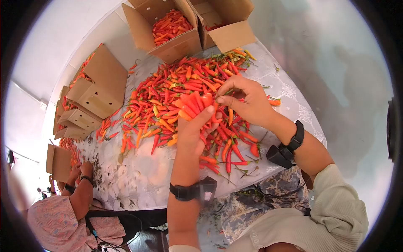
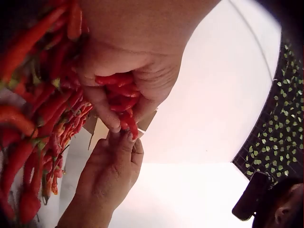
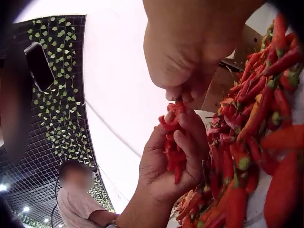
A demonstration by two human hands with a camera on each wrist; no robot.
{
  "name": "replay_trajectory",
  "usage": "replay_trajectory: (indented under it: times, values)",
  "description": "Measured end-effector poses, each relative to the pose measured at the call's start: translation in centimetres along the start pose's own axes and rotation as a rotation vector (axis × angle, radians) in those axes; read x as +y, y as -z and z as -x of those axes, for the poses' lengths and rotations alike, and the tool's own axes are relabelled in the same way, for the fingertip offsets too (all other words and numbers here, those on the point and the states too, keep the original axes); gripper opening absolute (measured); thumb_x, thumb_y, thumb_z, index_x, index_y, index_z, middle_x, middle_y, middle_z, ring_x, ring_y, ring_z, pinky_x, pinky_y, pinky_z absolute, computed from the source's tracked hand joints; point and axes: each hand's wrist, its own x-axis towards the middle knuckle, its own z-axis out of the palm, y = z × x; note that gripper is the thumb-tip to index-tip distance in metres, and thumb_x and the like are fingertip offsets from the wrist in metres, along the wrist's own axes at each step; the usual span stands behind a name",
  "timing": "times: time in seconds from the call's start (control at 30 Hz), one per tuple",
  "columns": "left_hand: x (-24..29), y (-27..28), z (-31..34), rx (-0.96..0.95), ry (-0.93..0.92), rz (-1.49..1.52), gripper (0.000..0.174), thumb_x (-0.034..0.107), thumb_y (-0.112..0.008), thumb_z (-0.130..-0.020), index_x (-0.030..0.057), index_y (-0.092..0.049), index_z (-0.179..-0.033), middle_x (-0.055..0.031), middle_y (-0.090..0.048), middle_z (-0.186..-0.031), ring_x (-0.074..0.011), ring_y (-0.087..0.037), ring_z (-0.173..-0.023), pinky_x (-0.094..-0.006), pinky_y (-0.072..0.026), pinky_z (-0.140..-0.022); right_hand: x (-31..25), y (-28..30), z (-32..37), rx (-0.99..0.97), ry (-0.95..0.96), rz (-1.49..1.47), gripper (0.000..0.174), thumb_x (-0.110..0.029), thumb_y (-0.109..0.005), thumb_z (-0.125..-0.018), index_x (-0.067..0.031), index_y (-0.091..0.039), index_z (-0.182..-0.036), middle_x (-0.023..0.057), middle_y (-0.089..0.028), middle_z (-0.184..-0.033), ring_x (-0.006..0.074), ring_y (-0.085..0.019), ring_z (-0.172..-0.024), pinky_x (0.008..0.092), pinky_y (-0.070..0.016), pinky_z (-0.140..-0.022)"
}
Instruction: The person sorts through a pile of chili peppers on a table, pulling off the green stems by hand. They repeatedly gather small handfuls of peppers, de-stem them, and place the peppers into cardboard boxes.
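A bunch of red and orange chili peppers (image 1: 194, 104) sits in my left hand (image 1: 191, 136), gripped between its thumb and fingers above the pile. My right hand (image 1: 252, 103) meets the bunch from the right. In the right wrist view, thumb and fingertips of the right hand (image 3: 190, 61) pinch a small dark stem (image 3: 178, 99) at the top of the bunch. Red peppers (image 2: 121, 92) show inside the curled left hand in the left wrist view. Under both hands spreads a large heap of loose chili peppers (image 1: 163, 90), many with green stems.
Cardboard boxes with chili peppers stand at the back (image 1: 178, 46) and along the left (image 1: 103, 80). Loose stems (image 1: 247, 171) lie near the table's front edge. Another person (image 1: 63, 214) works at the far left, hands at a smaller pepper pile. Patterned cloth covers the table (image 1: 138, 180).
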Motion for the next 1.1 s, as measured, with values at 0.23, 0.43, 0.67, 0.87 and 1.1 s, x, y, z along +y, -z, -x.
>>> replay_trajectory:
  times: [0.23,0.43,0.67,0.87,1.1]
  values:
    - [-0.4,-0.2,0.0,-0.041,-0.014,-0.089,0.032,0.005,-0.069,-0.077,0.0065,-0.057,-0.107,-0.0035,-0.065,-0.088,-0.0129,-0.065,-0.072,-0.0213,-0.0519,-0.055,-0.1,0.1,-0.2,-0.033,-0.125,-0.075,0.013,-0.013,-0.067,-0.083,-0.0015,-0.060,-0.081,-0.0005,-0.058,-0.077,0.0057,-0.053,-0.070,0.0222,-0.0436,-0.061]
    - [-0.7,-0.4,-0.1,-0.057,-0.058,-0.075,0.030,0.001,-0.068,-0.076,0.0030,-0.056,-0.103,-0.0055,-0.063,-0.083,-0.0135,-0.064,-0.067,-0.0216,-0.0514,-0.056,-0.2,0.5,-0.2,-0.101,-0.231,-0.038,0.019,-0.021,-0.066,-0.086,-0.0034,-0.059,-0.080,-0.0036,-0.056,-0.074,0.0019,-0.048,-0.066,0.0198,-0.0387,-0.057]
    - [-0.7,-0.5,-0.1,-0.076,-0.053,-0.030,0.031,0.000,-0.068,-0.074,0.0014,-0.056,-0.103,-0.0062,-0.063,-0.085,-0.0142,-0.063,-0.068,-0.0250,-0.0544,-0.060,0.9,0.4,-0.3,-0.140,-0.406,-0.323,0.023,-0.027,-0.062,-0.088,-0.0062,-0.059,-0.078,-0.0048,-0.054,-0.068,0.0027,-0.048,-0.063,0.0195,-0.0379,-0.056]
    - [-0.6,-0.2,-0.2,-0.076,-0.044,-0.091,0.034,-0.002,-0.067,-0.074,0.0008,-0.056,-0.106,-0.0072,-0.064,-0.090,-0.0146,-0.064,-0.069,-0.0255,-0.0538,-0.061,1.0,0.7,-0.4,-0.123,-0.637,-0.583,0.020,-0.027,-0.060,-0.089,-0.0090,-0.058,-0.083,-0.0028,-0.058,-0.072,0.0059,-0.054,-0.064,0.0206,-0.0415,-0.057]
    - [-0.7,0.2,-0.3,-0.050,-0.008,-0.040,0.041,-0.004,-0.069,-0.071,0.0030,-0.055,-0.109,-0.0072,-0.064,-0.091,-0.0167,-0.065,-0.075,-0.0277,-0.0540,-0.064,1.7,2.1,-1.1,0.130,-0.656,-0.664,0.015,-0.020,-0.062,-0.088,-0.0082,-0.056,-0.095,0.0003,-0.060,-0.083,0.0081,-0.054,-0.068,0.0219,-0.0424,-0.058]
